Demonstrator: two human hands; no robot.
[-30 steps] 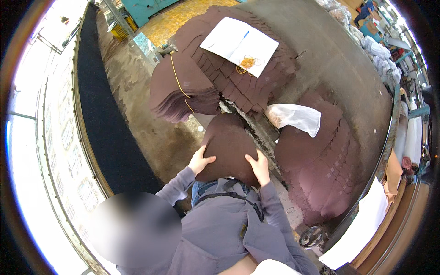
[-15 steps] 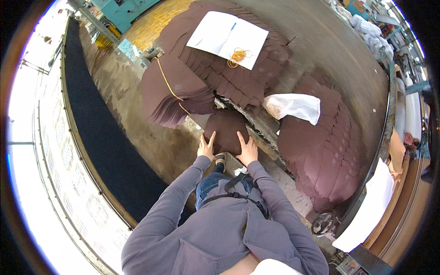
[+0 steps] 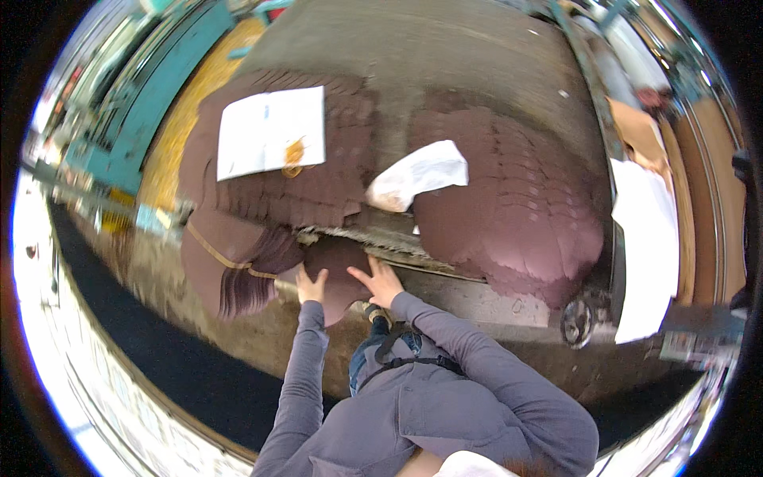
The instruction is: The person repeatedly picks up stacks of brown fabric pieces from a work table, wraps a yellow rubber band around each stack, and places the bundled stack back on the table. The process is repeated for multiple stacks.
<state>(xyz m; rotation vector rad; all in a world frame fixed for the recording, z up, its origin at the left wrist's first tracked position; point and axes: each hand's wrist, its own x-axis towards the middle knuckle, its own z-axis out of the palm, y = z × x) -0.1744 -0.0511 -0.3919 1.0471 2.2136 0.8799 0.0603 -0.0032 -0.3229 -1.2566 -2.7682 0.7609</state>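
My left hand (image 3: 311, 286) lies on the left part of a dark maroon fabric piece (image 3: 334, 258) at the table's near edge, thumb pointing inward and fingers apart. On the piece's right side rests my right hand (image 3: 381, 284), its fingers spread too. Part of the fabric hangs toward me below the hands. Just left of it, a thick stack of the same cut fabric (image 3: 230, 246) is bound by a yellow band (image 3: 211, 248). Beyond, more overlapping maroon pieces (image 3: 346, 151) spread over the table, with an open white notebook (image 3: 254, 131) on top.
Yellow rubber bands (image 3: 295, 153) lie on the notebook. At the right, a crumpled white plastic bag (image 3: 425, 173) rests against another spread of maroon pieces (image 3: 509, 199). A round handwheel (image 3: 577, 323) and a white sheet (image 3: 648, 246) stand at the far right. Teal machinery (image 3: 151, 103) is at the back left.
My view has turned, so the table and its stacks now sit squarer before me. Both hands remain at the small fabric piece, their fingers still spread.
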